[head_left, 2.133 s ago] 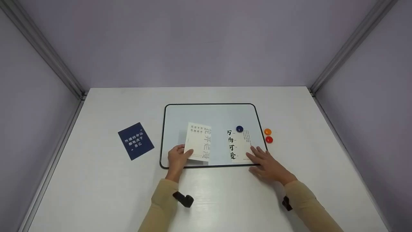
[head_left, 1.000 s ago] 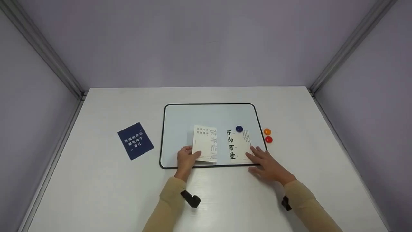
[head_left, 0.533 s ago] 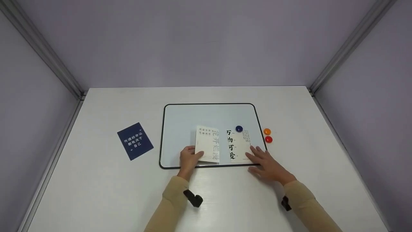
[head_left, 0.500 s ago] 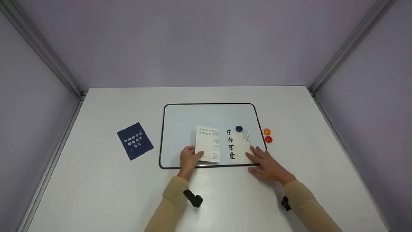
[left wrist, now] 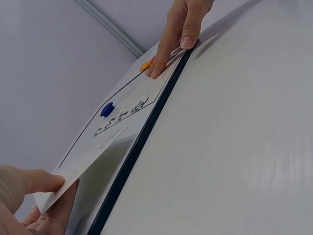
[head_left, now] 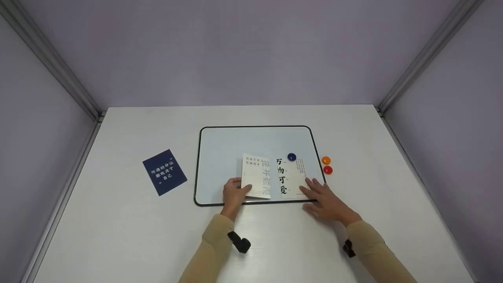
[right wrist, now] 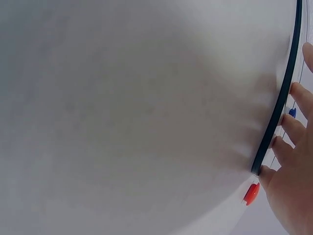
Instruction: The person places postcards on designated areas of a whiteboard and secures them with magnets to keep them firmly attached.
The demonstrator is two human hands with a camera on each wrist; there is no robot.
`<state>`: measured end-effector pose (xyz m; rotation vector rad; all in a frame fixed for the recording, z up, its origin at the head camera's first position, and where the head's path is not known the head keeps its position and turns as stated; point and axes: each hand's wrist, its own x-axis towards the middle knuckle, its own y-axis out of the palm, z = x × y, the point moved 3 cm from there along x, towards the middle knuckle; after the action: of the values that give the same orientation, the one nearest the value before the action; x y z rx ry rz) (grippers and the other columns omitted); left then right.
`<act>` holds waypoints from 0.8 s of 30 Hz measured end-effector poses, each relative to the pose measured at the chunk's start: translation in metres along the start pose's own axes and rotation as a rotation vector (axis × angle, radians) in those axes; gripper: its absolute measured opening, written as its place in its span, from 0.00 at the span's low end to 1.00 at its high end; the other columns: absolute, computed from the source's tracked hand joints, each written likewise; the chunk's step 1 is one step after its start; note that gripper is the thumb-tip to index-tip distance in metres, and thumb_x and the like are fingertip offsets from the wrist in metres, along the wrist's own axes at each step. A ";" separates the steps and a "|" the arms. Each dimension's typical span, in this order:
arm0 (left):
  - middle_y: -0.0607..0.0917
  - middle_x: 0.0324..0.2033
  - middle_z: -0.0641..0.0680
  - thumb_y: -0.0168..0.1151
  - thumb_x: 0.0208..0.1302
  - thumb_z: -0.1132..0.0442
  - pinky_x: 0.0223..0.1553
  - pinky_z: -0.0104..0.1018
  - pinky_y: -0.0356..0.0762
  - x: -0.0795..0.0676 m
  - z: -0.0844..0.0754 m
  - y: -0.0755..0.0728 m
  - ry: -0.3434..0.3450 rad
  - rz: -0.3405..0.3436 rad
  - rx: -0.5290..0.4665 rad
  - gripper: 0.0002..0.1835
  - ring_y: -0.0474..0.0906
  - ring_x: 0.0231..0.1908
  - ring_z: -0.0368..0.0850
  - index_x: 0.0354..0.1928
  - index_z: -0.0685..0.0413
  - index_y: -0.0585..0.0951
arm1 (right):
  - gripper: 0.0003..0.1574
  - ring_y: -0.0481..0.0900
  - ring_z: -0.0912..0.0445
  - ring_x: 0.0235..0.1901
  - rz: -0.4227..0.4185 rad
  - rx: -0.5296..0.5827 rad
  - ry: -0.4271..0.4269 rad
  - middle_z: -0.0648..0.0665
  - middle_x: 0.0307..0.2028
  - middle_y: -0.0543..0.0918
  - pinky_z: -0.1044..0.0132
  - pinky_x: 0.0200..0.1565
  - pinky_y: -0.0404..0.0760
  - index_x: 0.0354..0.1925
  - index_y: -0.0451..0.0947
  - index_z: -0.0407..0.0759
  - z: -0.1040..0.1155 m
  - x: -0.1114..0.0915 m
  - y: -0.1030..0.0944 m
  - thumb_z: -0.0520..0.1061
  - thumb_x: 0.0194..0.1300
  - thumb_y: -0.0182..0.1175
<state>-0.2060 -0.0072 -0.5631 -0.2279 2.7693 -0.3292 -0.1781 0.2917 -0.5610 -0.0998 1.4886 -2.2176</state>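
My left hand (head_left: 233,193) pinches the left edge of a cream card (head_left: 254,177) printed with grey characters, thumb on top and fingers beneath. In the left wrist view the card (left wrist: 83,156) is tilted, its held edge raised off the whiteboard (head_left: 224,145). A second cream card (head_left: 292,181) with black characters lies flat at the board's lower right, a dark blue round magnet (head_left: 291,157) at its top edge. My right hand (head_left: 328,202) rests with spread fingers on that card's lower right corner and the board's black frame.
A navy card (head_left: 165,172) with white characters lies on the white table (head_left: 129,228), left of the board. Just off the board's right edge sit an orange magnet (head_left: 326,160) and a red magnet (head_left: 327,169). Walls stand behind and at both sides.
My left hand has carried the grey-lettered card rightward and lower over the board, close to the black-lettered card. My right hand has stayed in place.
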 end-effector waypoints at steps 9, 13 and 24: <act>0.87 0.43 0.64 0.67 0.56 0.65 0.42 0.38 0.80 -0.001 0.001 0.006 0.026 -0.021 0.018 0.20 0.84 0.41 0.51 0.49 0.64 0.76 | 0.41 0.45 0.43 0.77 0.002 -0.004 0.009 0.45 0.77 0.51 0.41 0.76 0.43 0.73 0.56 0.55 0.000 0.000 0.001 0.61 0.67 0.55; 0.87 0.41 0.63 0.68 0.55 0.66 0.39 0.36 0.78 -0.002 0.002 0.007 0.057 -0.050 0.038 0.19 0.83 0.39 0.50 0.49 0.64 0.76 | 0.41 0.45 0.43 0.78 0.003 0.007 0.010 0.45 0.77 0.51 0.42 0.77 0.43 0.73 0.56 0.55 0.001 0.000 0.001 0.61 0.67 0.55; 0.87 0.34 0.60 0.70 0.52 0.69 0.34 0.34 0.77 -0.005 -0.002 0.006 0.175 -0.104 0.122 0.17 0.82 0.33 0.47 0.43 0.64 0.77 | 0.41 0.45 0.41 0.77 -0.011 0.026 -0.016 0.43 0.77 0.51 0.37 0.75 0.43 0.73 0.57 0.54 -0.001 0.000 0.000 0.60 0.66 0.56</act>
<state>-0.2030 0.0002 -0.5608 -0.3272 2.9015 -0.5676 -0.1778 0.2926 -0.5617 -0.1176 1.4542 -2.2390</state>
